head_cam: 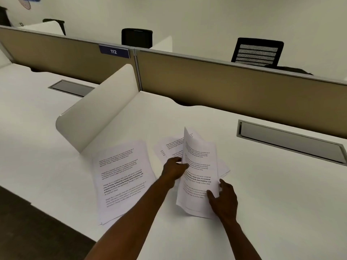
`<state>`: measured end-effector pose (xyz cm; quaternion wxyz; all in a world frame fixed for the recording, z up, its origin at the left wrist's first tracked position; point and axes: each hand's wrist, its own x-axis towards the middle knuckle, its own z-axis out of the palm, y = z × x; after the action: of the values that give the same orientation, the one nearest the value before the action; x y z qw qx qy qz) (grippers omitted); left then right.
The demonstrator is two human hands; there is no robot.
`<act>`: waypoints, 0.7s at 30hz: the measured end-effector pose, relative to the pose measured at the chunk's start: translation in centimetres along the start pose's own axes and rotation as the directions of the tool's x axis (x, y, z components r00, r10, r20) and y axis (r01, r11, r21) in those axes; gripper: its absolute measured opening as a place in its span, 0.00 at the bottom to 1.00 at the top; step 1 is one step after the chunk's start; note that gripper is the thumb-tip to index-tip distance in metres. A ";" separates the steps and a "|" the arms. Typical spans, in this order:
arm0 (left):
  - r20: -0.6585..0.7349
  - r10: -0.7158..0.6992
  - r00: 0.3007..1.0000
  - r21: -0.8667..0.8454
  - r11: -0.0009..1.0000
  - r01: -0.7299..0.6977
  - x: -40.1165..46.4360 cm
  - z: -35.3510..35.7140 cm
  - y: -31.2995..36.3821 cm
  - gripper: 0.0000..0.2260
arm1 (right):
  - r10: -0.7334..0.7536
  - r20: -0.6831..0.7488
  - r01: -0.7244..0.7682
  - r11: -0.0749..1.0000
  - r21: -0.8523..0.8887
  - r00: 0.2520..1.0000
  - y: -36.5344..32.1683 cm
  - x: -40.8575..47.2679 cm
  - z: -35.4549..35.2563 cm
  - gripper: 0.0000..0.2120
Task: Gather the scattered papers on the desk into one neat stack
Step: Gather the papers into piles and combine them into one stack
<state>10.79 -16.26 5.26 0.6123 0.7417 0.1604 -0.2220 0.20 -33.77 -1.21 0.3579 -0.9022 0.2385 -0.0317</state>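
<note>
A printed sheet [199, 171] is lifted off the white desk [262, 194], tilted up with its left edge raised. My left hand [174, 170] grips that left edge at mid height. My right hand [222, 199] holds the sheet's lower right corner, thumb on the printed side. Under and behind the lifted sheet lie a few more printed papers [169, 147], fanned and overlapping. To the left, a separate small pile of papers [122, 177] lies flat on the desk, its top page showing text, with at least one sheet's edge peeking out beneath.
A curved white divider [97, 113] stands just left of the papers. Tan partition panels [234, 87] close the desk's far side. A grey cable tray lid [289, 139] sits at the right rear. The desk's front edge drops to dark floor [37, 231] at lower left.
</note>
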 end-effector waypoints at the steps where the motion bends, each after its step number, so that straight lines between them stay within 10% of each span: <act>1: 0.010 0.053 0.999 0.065 0.996 -0.053 -0.5 0.4 0.1 0.21 | 0.004 -0.013 -0.004 0.999 0.041 1.000 0.1 0.1 0.0 0.33; 6: 0.034 0.328 0.944 0.251 0.911 -0.326 -2.5 2.4 0.0 0.23 | 0.119 -0.039 -0.105 0.960 0.261 0.992 0.3 1.1 -0.8 0.31; 11: 0.064 0.491 0.869 0.056 0.868 -0.494 -3.6 2.9 -0.1 0.20 | 0.197 0.054 -0.194 0.816 0.544 0.979 0.6 3.9 -2.6 0.26; 16: -0.145 0.365 0.920 -0.076 0.923 -0.378 -3.0 2.5 -1.4 0.16 | 0.060 0.044 -0.074 0.842 0.534 0.997 -0.6 7.8 -4.9 0.13; 21: -0.167 0.179 0.969 0.179 0.973 -0.149 -1.9 2.6 -2.2 0.24 | -0.162 0.090 0.135 0.957 0.258 0.983 -3.1 11.5 -5.1 0.11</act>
<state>7.71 -18.33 3.97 0.5479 0.8177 0.1348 -0.1140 10.47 -40.26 3.36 0.4783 -0.8655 0.1440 -0.0388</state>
